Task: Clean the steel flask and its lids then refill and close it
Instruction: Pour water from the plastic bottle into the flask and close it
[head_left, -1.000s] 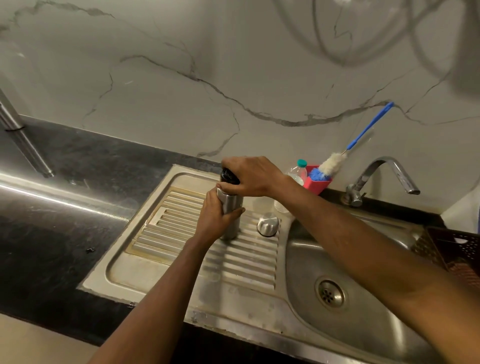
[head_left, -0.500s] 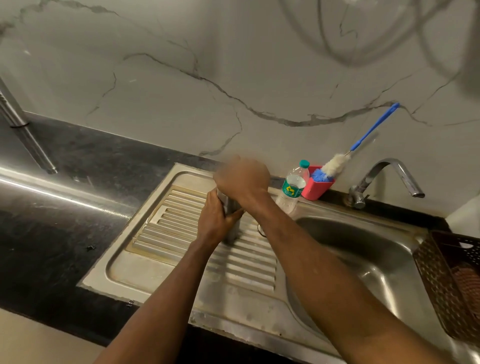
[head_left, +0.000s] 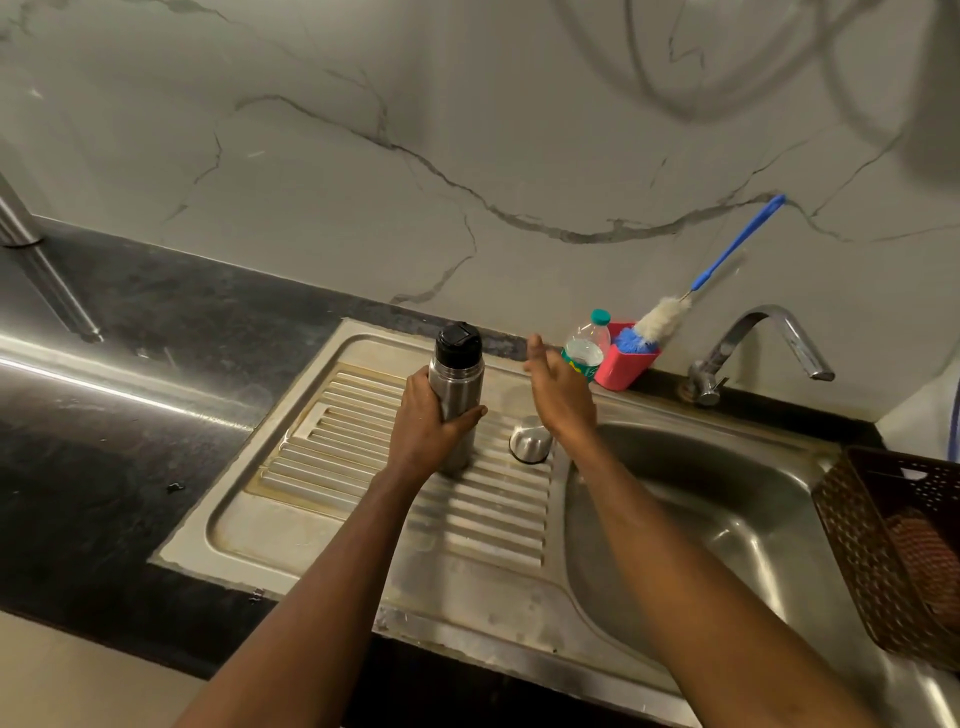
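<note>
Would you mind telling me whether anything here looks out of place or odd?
Only the steel cap: it sits apart on the drainboard, beside the flask, which wears just its black lid. Brownish stains also mark the drainboard.

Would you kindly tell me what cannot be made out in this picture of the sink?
Head view: whether the flask holds water; its black lid covers the mouth.
The steel cap is partly hidden by the right hand.
The water bottle label is partly behind that hand and too small to read.
The basket is cut off by the right edge; its contents are unclear.
</note>
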